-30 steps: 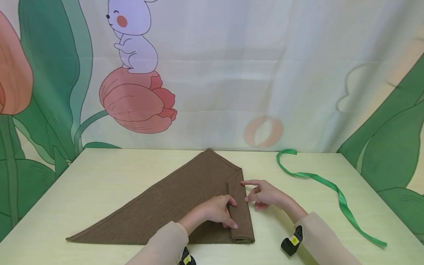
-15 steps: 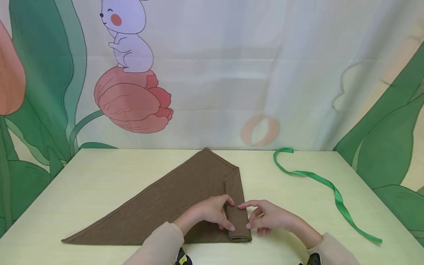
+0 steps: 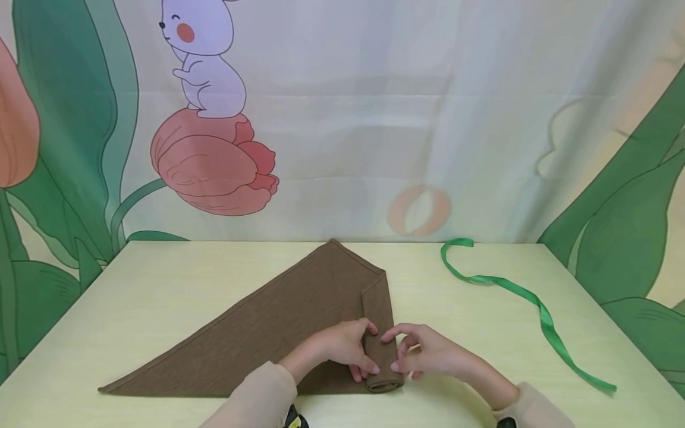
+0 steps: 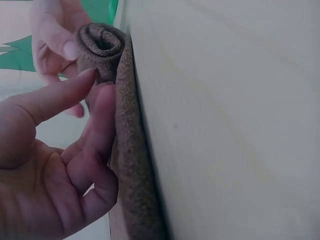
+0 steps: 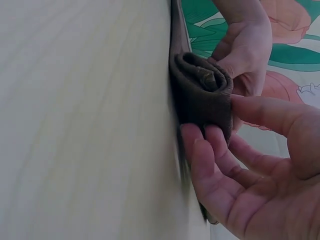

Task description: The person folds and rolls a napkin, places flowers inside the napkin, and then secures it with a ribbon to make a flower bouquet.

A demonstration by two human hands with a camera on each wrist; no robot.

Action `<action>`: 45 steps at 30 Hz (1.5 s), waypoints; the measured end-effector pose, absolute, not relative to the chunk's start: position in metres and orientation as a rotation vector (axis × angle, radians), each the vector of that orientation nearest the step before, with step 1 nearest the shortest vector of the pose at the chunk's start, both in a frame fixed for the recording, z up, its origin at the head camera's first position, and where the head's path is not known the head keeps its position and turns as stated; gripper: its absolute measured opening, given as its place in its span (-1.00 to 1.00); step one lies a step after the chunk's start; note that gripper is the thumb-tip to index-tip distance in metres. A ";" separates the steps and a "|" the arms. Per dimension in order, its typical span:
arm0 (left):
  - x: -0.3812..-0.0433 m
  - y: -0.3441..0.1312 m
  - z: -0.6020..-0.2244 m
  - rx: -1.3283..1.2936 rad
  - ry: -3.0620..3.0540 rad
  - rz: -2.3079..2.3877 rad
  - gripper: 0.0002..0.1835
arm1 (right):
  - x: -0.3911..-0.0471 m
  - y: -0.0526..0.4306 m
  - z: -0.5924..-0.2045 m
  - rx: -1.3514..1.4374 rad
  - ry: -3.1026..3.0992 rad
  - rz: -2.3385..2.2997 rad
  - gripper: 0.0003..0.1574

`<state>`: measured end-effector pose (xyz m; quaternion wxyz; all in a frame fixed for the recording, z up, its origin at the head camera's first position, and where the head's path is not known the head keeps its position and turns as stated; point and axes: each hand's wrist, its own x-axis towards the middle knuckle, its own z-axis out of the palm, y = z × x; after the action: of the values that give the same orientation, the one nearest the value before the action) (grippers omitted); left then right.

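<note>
Where the brown hemmed cloth (image 3: pixel 278 321) is rolled on the surface (image 3: pixel 187 279), the roll (image 3: pixel 382 356) runs lengthwise away from the person, the flat part spreading left. Near its front end, the 2 hands flank it, equally close: left hand (image 3: pixel 348 345) gripping the left side, right hand (image 3: pixel 430 352) the right, fingers curled. Green ribbon (image 3: pixel 548 326): apart, right.

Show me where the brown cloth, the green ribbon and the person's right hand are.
Brown cloth (image 3: pixel 283 324): head view, on its flat, unrolled part.
Green ribbon (image 3: pixel 546 321): head view, on its middle stretch.
Right hand (image 3: pixel 426 351): head view, mid-hand.
</note>
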<state>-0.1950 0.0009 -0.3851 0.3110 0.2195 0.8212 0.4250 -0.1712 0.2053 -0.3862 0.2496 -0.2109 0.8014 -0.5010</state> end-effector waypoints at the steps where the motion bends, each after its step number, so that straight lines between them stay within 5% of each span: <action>1: -0.195 0.000 -0.385 0.572 2.161 1.130 -0.44 | -0.171 0.203 -0.385 -0.569 2.182 -1.378 -0.46; 17: -0.192 -0.021 -0.383 0.623 1.986 1.280 -0.79 | -0.173 0.166 -0.376 -0.735 2.213 -1.403 -0.42; 24: -0.188 -0.037 -0.384 0.521 2.132 1.231 -0.26 | -0.170 0.166 -0.377 -0.682 2.189 -1.402 -0.47; 35: -0.183 -0.050 -0.378 0.589 2.432 1.051 0.04 | -0.169 0.167 -0.387 -0.719 2.164 -1.333 -0.53; 39: -0.183 -0.052 -0.378 0.653 2.477 1.021 0.08 | -0.168 0.163 -0.390 -0.739 2.175 -1.315 -0.54; 45: -0.184 -0.056 -0.378 0.738 2.527 0.910 -0.12 | -0.168 0.160 -0.392 -0.761 2.209 -1.277 -0.57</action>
<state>-0.1841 -0.0559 -0.3776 0.1773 0.2608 0.8929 0.3214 -0.1684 0.1598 -0.3921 0.2370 -0.2775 0.8060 -0.4660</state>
